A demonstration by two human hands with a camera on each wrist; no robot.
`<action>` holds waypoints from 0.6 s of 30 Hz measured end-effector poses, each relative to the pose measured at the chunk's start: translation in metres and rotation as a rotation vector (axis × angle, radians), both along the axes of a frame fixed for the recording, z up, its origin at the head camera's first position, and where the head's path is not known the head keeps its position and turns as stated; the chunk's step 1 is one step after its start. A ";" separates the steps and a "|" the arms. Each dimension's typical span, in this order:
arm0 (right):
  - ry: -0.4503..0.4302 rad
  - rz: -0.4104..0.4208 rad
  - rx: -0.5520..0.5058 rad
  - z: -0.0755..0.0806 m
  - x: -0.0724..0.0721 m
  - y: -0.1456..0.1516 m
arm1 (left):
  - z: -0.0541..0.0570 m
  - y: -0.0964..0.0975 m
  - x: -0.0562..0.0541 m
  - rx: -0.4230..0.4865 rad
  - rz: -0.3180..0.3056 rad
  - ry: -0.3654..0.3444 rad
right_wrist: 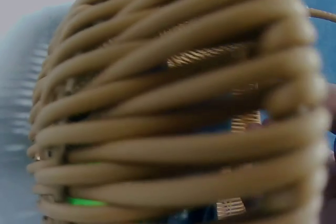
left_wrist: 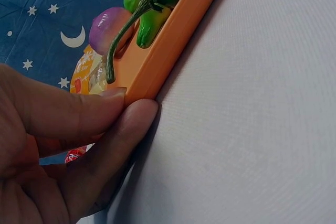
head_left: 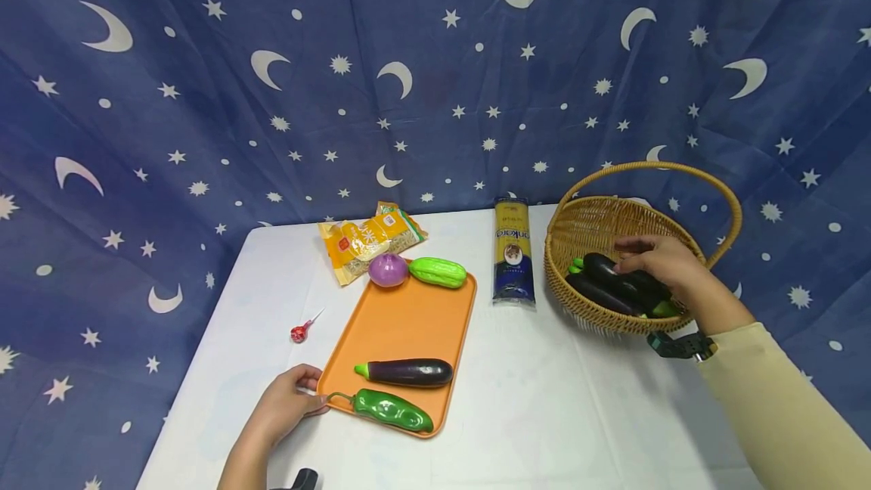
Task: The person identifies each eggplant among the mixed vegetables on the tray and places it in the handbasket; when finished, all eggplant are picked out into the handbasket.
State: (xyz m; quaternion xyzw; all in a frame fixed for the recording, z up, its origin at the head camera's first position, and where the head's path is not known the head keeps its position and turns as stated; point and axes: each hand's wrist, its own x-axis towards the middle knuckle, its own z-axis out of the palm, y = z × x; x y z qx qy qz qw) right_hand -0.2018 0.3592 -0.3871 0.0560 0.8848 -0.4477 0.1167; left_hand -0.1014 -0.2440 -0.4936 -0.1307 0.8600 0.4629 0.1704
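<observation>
My left hand (head_left: pixel 289 403) pinches the near left corner of an orange tray (head_left: pixel 408 324) between thumb and fingers; in the left wrist view the thumb (left_wrist: pixel 79 111) lies on the rim. On the tray are a purple onion (head_left: pixel 389 270), a light green ridged gourd (head_left: pixel 438 272), an eggplant (head_left: pixel 411 372) and a green pepper (head_left: pixel 393 409), whose stem reaches toward my left thumb. At the right, my right hand (head_left: pixel 660 259) reaches into a wicker basket (head_left: pixel 568 229), over dark eggplants (head_left: pixel 602 293), its fingers apart from the thumb. Basket weave (right_wrist: pixel 184 103) hides most of this hand in the right wrist view.
A yellow food packet (head_left: pixel 367 240) lies behind the tray's far left corner. A blue and yellow pasta packet (head_left: pixel 513 252) lies between tray and basket. A red lollipop (head_left: pixel 300 333) is left of the tray. The basket's handle (head_left: pixel 731 210) arches over it. A star-patterned curtain (head_left: pixel 435 97) hangs behind.
</observation>
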 end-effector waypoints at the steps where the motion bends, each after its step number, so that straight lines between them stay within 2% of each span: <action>1: 0.006 -0.006 -0.013 0.001 0.000 0.001 | 0.000 0.000 0.000 -0.001 -0.001 0.000; 8: 0.028 -0.030 -0.110 0.008 -0.001 0.002 | 0.001 0.000 0.001 0.001 -0.004 0.011; 13: 0.030 0.020 -0.105 0.017 -0.002 -0.006 | 0.001 0.000 0.002 0.003 -0.002 0.016; 18: 0.046 0.060 -0.166 0.027 -0.002 -0.020 | 0.001 0.000 0.000 -0.015 -0.006 0.007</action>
